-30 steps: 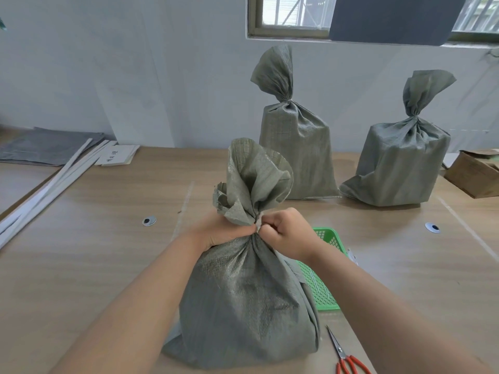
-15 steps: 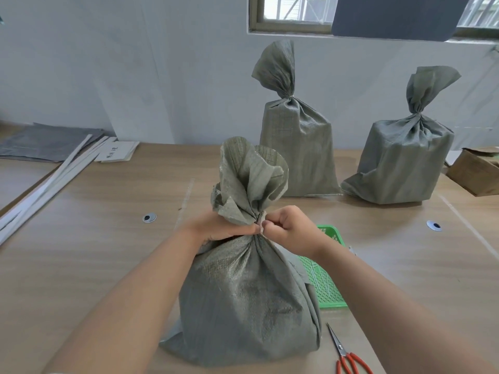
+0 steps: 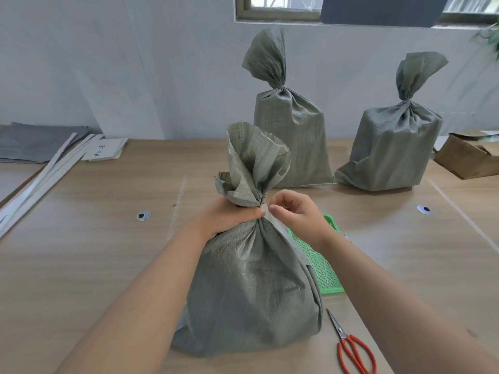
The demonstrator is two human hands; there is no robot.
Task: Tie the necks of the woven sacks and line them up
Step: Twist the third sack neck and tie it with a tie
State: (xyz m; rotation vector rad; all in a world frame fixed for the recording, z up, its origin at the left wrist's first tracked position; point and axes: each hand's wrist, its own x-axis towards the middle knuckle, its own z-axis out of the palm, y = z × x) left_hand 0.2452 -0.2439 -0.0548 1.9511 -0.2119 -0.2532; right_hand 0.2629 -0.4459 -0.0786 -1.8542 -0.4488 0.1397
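A filled grey-green woven sack stands on the wooden table right in front of me, its mouth gathered into a ruffle. My left hand grips the gathered neck from the left. My right hand pinches a pale white tie strip at the neck; the strip trails down the sack's right side. Two more sacks stand at the back by the wall, one in the middle and one to the right, both with their necks cinched.
A green plastic basket lies behind the near sack's right side. Red-handled scissors lie at the front right. A cardboard box sits far right. White strips, papers and grey flat sacks lie at the left.
My right hand has pulled a little away from the neck to the right, and the white tie strip now shows between its fingers. The left hand still holds the neck.
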